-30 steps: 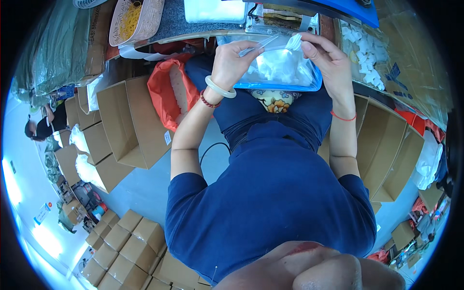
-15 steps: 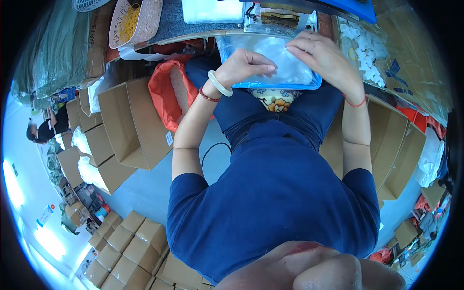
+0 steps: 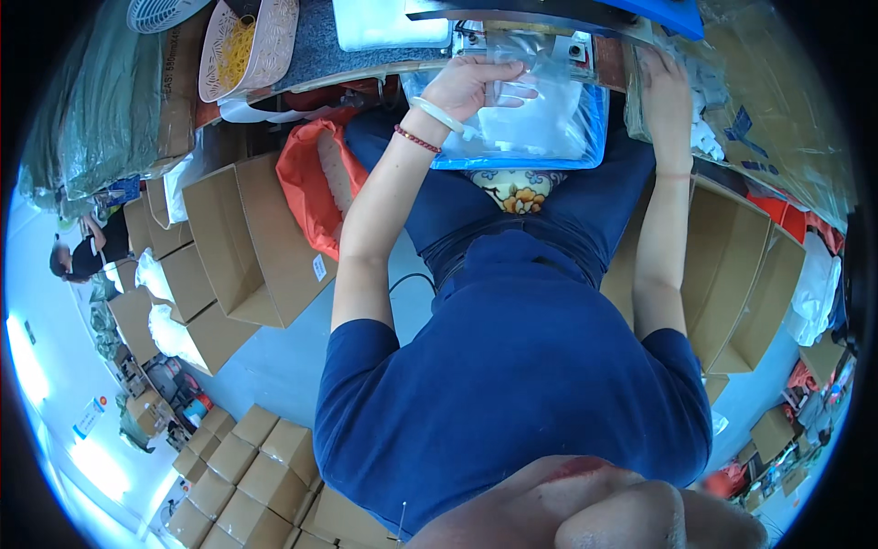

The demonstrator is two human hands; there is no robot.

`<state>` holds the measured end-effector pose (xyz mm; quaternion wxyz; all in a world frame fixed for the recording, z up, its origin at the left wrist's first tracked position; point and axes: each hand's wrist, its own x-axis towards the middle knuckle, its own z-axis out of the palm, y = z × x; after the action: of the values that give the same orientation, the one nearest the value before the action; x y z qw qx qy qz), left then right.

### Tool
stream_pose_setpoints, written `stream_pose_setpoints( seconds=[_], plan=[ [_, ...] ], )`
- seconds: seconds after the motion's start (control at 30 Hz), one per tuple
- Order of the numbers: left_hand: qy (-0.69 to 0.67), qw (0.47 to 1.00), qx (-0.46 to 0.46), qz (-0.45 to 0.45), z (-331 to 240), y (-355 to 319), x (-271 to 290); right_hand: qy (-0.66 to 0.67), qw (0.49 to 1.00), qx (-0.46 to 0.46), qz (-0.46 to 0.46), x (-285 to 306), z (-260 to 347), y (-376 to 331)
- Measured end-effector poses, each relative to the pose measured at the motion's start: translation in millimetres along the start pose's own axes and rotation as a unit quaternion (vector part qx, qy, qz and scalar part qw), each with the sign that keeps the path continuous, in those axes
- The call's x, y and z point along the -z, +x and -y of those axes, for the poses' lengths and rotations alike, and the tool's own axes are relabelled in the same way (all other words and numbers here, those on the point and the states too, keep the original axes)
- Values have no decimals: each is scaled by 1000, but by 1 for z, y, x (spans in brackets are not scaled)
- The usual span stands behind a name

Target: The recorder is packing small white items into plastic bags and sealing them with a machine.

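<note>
Open cardboard boxes (image 3: 240, 240) crowd the floor on both sides of the lap, leaving little room. One blue tray (image 3: 512, 157) rests on the thighs against the bench (image 3: 320, 46) edge. The left hand (image 3: 471, 84), arm reaching forward, pinches one clear plastic bag (image 3: 535, 96) above the tray. The right hand (image 3: 666, 91) lies flat, fingers together, at the tray's far right corner.

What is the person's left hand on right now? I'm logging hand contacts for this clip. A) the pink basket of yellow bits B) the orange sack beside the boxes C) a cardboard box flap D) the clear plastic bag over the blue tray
D: the left hand has its grip on the clear plastic bag lying over the blue tray on the person's lap, well away from the other things.
</note>
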<state>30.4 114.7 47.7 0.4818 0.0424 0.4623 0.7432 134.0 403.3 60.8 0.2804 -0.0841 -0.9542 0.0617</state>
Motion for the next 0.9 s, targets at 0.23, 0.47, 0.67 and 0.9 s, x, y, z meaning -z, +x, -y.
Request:
stream_pose_setpoints(
  seconds=[0.23, 0.47, 0.67, 0.9],
  plan=[
    [303, 906, -219, -199, -21, -17, 28, -50, 996, -48, 63, -4, -16, -1],
    [753, 445, -410, -257, 5, -21, 103, 10, 998, -58, 34, -12, -15, -18],
    [597, 627, -383, -322, -10, -69, 60, 333, 916, -221, 49, 69, 71, -18],
    [415, 855, -228, -211, -17, -87, -6, 480, 867, -94, 97, 81, 133, -6]
  ],
)
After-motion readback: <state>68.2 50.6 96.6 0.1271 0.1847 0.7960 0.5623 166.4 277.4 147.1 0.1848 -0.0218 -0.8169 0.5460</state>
